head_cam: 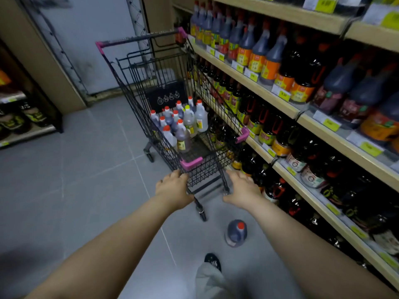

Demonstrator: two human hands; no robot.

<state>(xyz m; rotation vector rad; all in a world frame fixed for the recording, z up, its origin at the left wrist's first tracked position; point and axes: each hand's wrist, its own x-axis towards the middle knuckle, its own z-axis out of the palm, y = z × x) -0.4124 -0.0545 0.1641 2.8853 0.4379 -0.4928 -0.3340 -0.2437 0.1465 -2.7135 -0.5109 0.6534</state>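
A person reached with both bare arms for the near end of a black wire shopping cart [138,108] in a shop aisle. The cart stood at 12 o'clock from the hands, its pink-capped push bar at the far end and its right side close along the shelves.

The left hand [172,187] lay against the near left corner of the basket, just below a pink corner bumper [191,163]. Its fingers curled at the wire, but blur hid whether they had closed round it. The right hand [243,187] was unclenched with loosely spread fingers at the near right corner post. Whether it touched the post could not be told.

Jugs with red and yellow caps [181,124], some dark and some pale, stood upright together in the far part of the basket.

At 6 o'clock from the right hand, a dark jug with a red cap [235,233] stood alone on the grey tiled floor [86,169]. Further toward 6 o'clock showed a dark shoe [212,262] and a grey trouser leg [210,281].

At 3 o'clock, wooden shelves [248,82] carried rows of dark bottles with yellow price tags. A lower rack [32,130] stood at 9 o'clock.
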